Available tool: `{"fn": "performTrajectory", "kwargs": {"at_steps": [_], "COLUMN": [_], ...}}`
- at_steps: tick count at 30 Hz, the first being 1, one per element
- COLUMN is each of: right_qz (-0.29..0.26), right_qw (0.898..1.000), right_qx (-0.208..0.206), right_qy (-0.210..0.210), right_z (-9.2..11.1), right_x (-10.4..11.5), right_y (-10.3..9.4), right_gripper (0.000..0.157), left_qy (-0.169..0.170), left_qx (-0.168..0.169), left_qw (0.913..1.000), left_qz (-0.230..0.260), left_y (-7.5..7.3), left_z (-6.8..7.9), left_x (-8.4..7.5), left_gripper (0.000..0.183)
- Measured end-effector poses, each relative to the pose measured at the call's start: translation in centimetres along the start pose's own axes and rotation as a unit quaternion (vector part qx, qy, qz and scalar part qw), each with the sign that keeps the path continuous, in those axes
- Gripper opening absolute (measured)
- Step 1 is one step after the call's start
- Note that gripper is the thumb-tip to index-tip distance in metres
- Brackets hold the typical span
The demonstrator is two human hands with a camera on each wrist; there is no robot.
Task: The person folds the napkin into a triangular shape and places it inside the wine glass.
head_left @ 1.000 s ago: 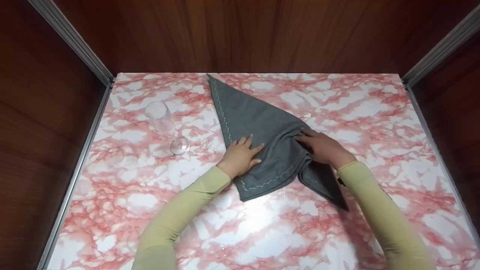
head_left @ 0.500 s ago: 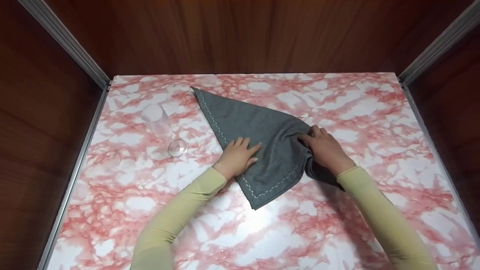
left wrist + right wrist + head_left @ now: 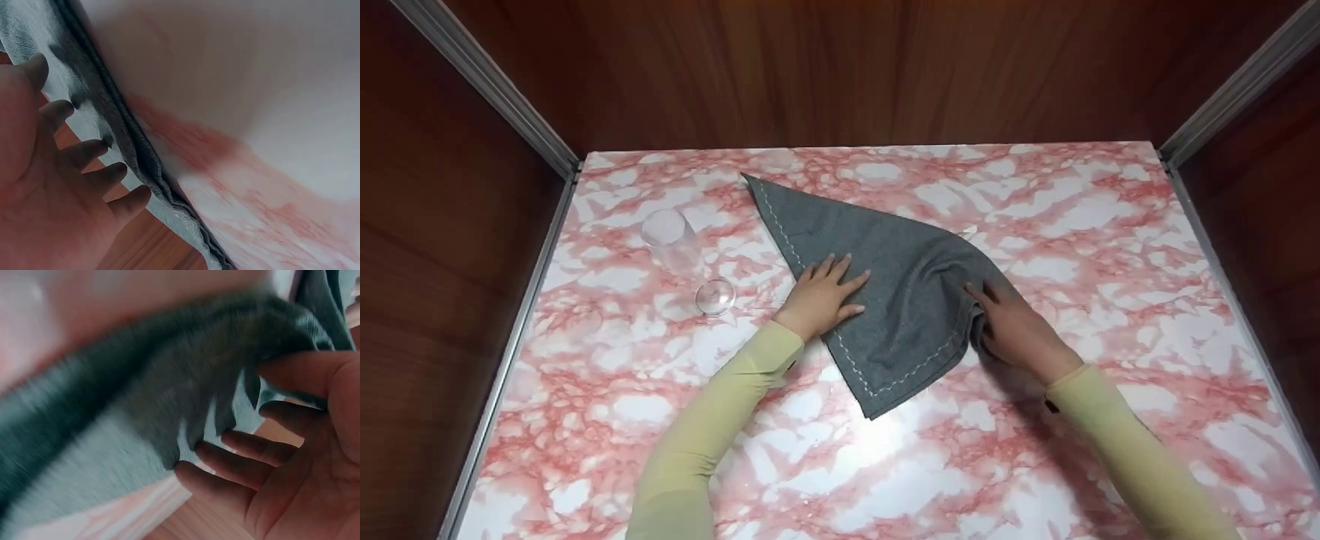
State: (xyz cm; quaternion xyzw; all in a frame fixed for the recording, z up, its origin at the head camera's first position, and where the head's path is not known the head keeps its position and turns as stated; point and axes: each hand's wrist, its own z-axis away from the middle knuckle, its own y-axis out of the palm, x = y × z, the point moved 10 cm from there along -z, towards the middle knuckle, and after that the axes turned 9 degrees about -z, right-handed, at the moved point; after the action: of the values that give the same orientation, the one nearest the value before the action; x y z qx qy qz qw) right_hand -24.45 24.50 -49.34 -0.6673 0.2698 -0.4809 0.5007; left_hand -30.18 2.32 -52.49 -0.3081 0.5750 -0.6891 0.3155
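A grey cloth napkin [image 3: 885, 255] with a white stitched border lies folded in layers, its pointed corner toward the far left. My left hand [image 3: 815, 298] rests on its left edge with fingers spread; the left wrist view shows the fingertips [image 3: 90, 147] at the cloth's surface. At the napkin's right end is my right hand [image 3: 1020, 326], beside a raised fold. In the right wrist view its fingers [image 3: 247, 453] reach out loosely to the fabric, and the thumb [image 3: 298, 372] lies along a bunched part. The napkin's underside there is hidden.
A clear stemmed glass [image 3: 675, 244] stands left of the napkin, its round foot [image 3: 715, 297] close to my left hand. Red-and-white marbled table [image 3: 637, 409]. Dark wood panels [image 3: 840, 67] with metal corner rails enclose the back and sides.
The napkin has turned, its far point shifting left and nearer. The lower-right flap has gone from sight under my right hand, which has slid nearer along the edge. My left hand moved slightly left.
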Motion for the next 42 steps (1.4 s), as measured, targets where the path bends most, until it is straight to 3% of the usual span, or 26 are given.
{"fn": "performTrajectory", "kwargs": {"at_steps": [7,14,20,25,30,36,42], "right_qz": [0.015,0.042,0.001,-0.032,-0.046,0.002,0.048], "right_qw": [0.997,0.997,0.997,0.998,0.997,0.996,0.997], "right_qx": [-0.053,-0.011,0.0,0.031,0.049,0.021,-0.036], "right_qy": [-0.057,-0.063,-0.073,-0.042,0.032,0.084,0.046], "right_z": [1.3,2.2,1.9,0.9,0.0,-0.3,0.0], "right_x": [0.1,-2.3,-4.0,-5.4,-6.1,-4.2,0.6], "right_y": [-0.3,0.0,-1.0,-1.5,-1.5,-0.7,0.6], "right_gripper": [0.046,0.055,0.051,0.044,0.046,0.059,0.063], "left_qy": [0.002,0.015,0.017,0.014,0.009,0.011,0.012], "left_qx": [0.007,0.001,0.002,0.005,0.009,0.004,0.004], "left_qw": [1.0,0.9999,0.9998,0.9998,0.9998,0.9999,0.9999], "left_qz": [0.006,0.004,0.01,0.013,0.014,0.011,0.011], "left_y": [-0.1,-0.1,0.0,-0.1,-0.2,-0.1,0.0], "left_z": [0.1,0.2,0.5,0.8,1.1,1.2,1.2], "left_x": [0.1,0.0,0.0,-0.3,-0.8,-1.3,-1.0], "left_gripper": [0.065,0.076,0.079,0.078,0.079,0.078,0.074]}}
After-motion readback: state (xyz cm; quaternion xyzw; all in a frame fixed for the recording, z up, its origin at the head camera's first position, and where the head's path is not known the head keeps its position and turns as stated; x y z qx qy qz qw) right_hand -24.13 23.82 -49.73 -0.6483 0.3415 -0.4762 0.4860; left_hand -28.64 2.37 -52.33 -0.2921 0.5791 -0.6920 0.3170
